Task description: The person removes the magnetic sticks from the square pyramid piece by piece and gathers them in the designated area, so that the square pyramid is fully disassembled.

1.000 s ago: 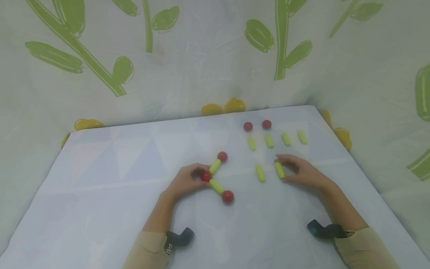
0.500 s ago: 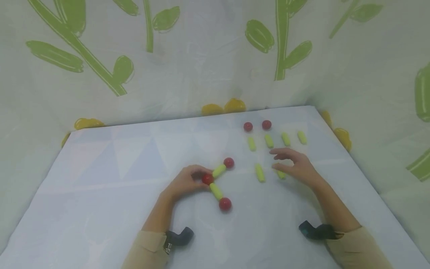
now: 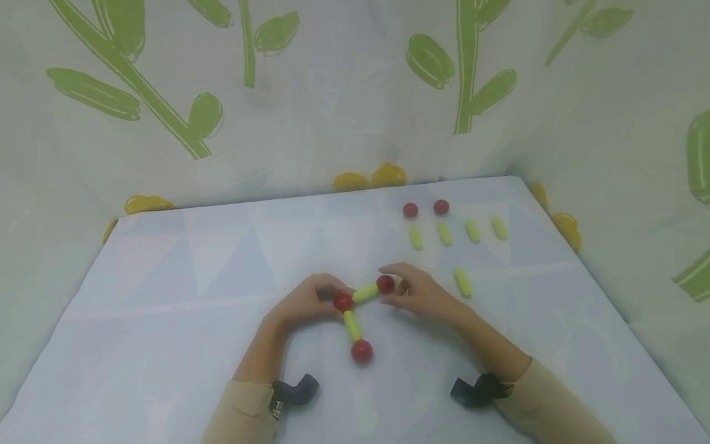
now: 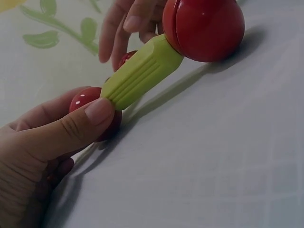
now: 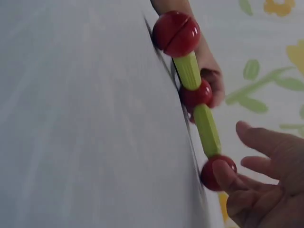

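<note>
Gripping the middle ball (image 3: pixel 344 302) between thumb and fingers, the left hand (image 3: pixel 305 301) is noted near the centre of the head frame. By that ball a bent chain (image 3: pixel 364 293) is held: the right ball (image 3: pixel 385 284) is carried on the upper rod (image 3: pixel 367 291), and the lower ball (image 3: pixel 362 351), at lower centre, on the lower rod (image 3: pixel 352 326). The right hand (image 3: pixel 423 292) is placed just right of centre, index finger and thumb parted about the right ball. In the right wrist view that ball is overlapped by the thumb; whether it is gripped or only touched cannot be told. On the table (image 3: pixel 138 357), a loose rod (image 3: pixel 463 282) is seen right of centre, with four rods (image 3: pixel 445 234) and two other balls (image 3: pixel 410 210) at upper right.

Risk is judged to lie at the rod ends, apparently butted against the balls. Were the right ball pulled or twisted, its joint could be parted. The lower ball is steadied by neither hand and could be swung or shed by a quick lift. The loose rod could be knocked by the right forearm (image 3: pixel 488 339).

No brand, label or legible writing is found. A pale mark (image 3: pixel 278 409) by the left sleeve (image 3: pixel 246 404) is too small to be read.
</note>
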The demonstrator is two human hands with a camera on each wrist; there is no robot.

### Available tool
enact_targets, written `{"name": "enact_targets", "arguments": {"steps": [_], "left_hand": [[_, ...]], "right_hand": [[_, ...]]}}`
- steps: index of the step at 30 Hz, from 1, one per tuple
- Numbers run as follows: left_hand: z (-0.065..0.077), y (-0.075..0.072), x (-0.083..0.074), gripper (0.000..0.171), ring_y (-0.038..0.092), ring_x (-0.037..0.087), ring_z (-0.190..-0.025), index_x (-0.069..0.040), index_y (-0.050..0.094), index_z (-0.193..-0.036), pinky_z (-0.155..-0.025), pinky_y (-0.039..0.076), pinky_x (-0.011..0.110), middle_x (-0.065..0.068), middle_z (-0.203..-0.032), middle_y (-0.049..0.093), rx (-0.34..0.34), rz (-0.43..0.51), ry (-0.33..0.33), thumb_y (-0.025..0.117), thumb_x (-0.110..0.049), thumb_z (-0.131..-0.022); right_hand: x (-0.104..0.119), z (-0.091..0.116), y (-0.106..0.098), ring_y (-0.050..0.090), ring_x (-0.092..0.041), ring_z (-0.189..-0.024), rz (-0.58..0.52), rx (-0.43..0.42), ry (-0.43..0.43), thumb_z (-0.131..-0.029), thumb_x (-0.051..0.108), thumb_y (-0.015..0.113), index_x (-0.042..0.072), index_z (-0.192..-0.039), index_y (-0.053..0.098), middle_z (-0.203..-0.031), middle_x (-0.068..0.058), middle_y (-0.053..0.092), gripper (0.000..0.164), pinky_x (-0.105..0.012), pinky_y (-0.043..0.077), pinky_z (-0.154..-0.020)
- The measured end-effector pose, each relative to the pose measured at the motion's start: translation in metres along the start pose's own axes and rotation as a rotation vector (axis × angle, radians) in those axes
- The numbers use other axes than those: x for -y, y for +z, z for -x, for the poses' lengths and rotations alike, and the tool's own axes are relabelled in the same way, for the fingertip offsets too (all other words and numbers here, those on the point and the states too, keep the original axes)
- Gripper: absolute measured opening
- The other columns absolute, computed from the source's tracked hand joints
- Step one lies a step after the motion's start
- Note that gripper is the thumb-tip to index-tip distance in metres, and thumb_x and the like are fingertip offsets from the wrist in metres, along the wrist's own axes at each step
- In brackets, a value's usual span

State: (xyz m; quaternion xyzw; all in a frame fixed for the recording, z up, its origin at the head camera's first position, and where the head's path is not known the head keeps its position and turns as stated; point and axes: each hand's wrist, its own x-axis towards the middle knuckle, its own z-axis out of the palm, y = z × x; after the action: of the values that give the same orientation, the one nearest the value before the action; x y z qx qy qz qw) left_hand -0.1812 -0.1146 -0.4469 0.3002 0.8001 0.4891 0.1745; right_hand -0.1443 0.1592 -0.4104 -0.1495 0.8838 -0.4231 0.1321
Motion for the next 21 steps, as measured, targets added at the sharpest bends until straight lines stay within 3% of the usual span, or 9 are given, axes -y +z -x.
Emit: {"name": "enact_targets", "arguments": {"steps": [5,13,21], "left_hand": [[0.0,-0.001,0.001,0.039,0.057,0.01,-0.104,-0.021,0.07,-0.109,-0.093,0.046,0.03,-0.009,-0.107,0.067,0.01,-0.03,0.045,0.081,-0.016,-0.072],[0.001,0.0,0.001,0.04,0.057,0.009,-0.104,-0.023,0.07,-0.108,-0.092,0.046,0.03,-0.011,-0.106,0.067,-0.01,-0.048,0.011,0.082,-0.016,-0.071],[-0.001,0.002,0.003,0.04,0.057,0.007,-0.105,-0.028,0.068,-0.108,-0.094,0.046,0.033,-0.015,-0.105,0.066,-0.02,-0.051,-0.018,0.082,-0.021,-0.071]], "right_hand": [[-0.002,-0.011,0.018,0.053,-0.011,-0.092,0.064,-0.058,-0.001,-0.086,0.02,0.068,0.019,-0.126,0.057,-0.109,0.006,0.059,0.041,-0.027,0.05,-0.082],[-0.004,-0.017,0.03,0.055,-0.01,-0.088,0.071,-0.173,0.036,-0.084,0.019,0.068,0.019,-0.114,0.062,-0.097,0.007,0.06,0.031,-0.027,0.051,-0.078],[-0.005,-0.015,0.025,0.055,-0.009,-0.086,0.165,-0.3,0.03,-0.084,0.027,0.071,0.018,-0.119,0.057,-0.107,0.006,0.059,0.039,-0.025,0.051,-0.075]]}}
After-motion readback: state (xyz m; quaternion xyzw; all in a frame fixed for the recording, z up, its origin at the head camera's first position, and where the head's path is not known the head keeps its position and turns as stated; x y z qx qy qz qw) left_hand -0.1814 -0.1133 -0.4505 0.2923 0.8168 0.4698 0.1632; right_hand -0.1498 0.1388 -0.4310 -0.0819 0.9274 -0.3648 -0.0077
